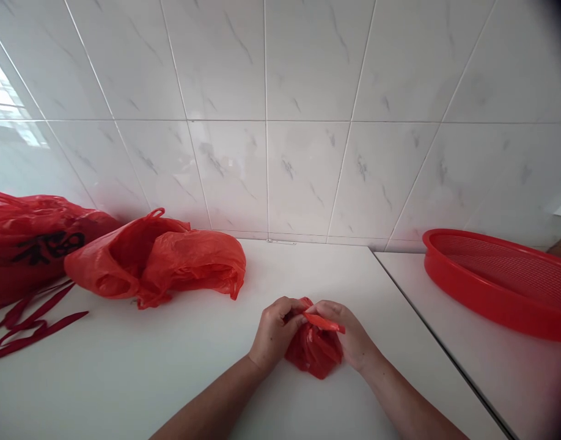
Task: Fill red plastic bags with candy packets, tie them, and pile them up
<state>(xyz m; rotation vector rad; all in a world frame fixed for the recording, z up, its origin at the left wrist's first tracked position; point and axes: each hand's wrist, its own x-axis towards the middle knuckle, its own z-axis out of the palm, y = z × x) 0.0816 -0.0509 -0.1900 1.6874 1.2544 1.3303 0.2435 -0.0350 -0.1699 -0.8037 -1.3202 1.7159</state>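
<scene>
A small red plastic bag (315,357) rests on the white counter, its body bunched and its neck gathered upward. My left hand (278,330) pinches the gathered top from the left, thumb against fingers. From the other side, my right hand (344,327) has its fingers closed on the same top, near a flattened strip of the bag that sticks out to the right. The fingertips of both hands nearly meet over the bag. Whatever the bag contains is hidden by the red plastic.
Crumpled red plastic bags (170,263) lie at the back left. Beside them is a large red bag (28,250) with black lettering and loose dark red straps (37,333). A red mesh sieve (491,299) stands right of the counter seam (427,327). A tiled wall (308,177) rises behind.
</scene>
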